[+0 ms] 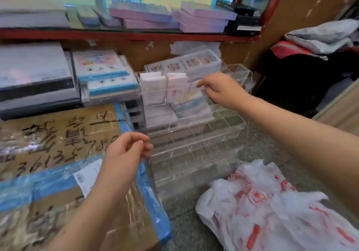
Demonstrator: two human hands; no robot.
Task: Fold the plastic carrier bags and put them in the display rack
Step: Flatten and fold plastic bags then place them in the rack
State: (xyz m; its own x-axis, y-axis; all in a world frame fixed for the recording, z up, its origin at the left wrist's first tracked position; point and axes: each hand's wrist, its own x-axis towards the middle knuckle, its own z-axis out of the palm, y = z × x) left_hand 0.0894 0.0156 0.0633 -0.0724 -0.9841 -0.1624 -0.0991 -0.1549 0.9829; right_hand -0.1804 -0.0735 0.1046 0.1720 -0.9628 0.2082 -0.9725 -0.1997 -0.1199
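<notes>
A folded bag (196, 91) is pinched by the right hand (219, 90) at the top row of the clear rack (196, 140), beside two folded bags (165, 89) already standing in that row. The left hand (126, 151) is held near the rack's left edge, fingers loosely curled, apparently with nothing gripped. Unfolded bags (272, 208) are heaped on the floor (186, 229) below the right arm. A taped cardboard box (58, 153) lies under the left arm.

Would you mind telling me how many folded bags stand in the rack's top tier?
2 clearly: one at left, one beside it; the right hand may hide a third.
</notes>
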